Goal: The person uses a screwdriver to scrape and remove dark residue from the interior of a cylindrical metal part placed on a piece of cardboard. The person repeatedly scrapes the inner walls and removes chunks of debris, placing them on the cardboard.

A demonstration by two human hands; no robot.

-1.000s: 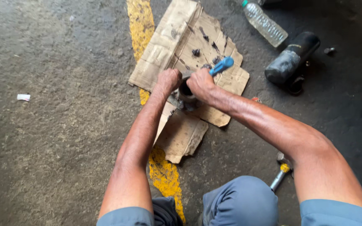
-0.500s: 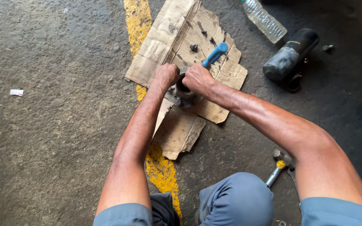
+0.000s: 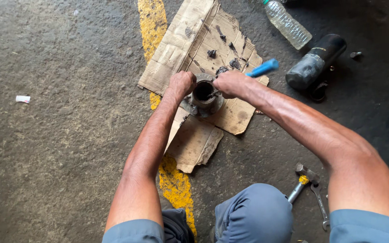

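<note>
A round, greasy metal hub (image 3: 204, 95) with a hollow bore stands on a torn sheet of cardboard (image 3: 190, 40). My left hand (image 3: 181, 84) grips the hub's left rim. My right hand (image 3: 230, 83) is closed around a screwdriver with a blue handle (image 3: 263, 68); the handle sticks out to the upper right and the shaft tip points down into the bore. Dark lumps of grease (image 3: 223, 54) lie on the cardboard just beyond the hub.
A clear plastic bottle (image 3: 287, 24) and a black cylinder (image 3: 316, 62) lie on the concrete at upper right. A hammer (image 3: 303, 180) and a wrench (image 3: 321, 205) rest by my right knee. A yellow painted line (image 3: 151, 27) runs under the cardboard.
My right hand has shifted rightward off the hub's top, uncovering the bore, and the blue handle now tilts further right. My left hand stays on the rim.
</note>
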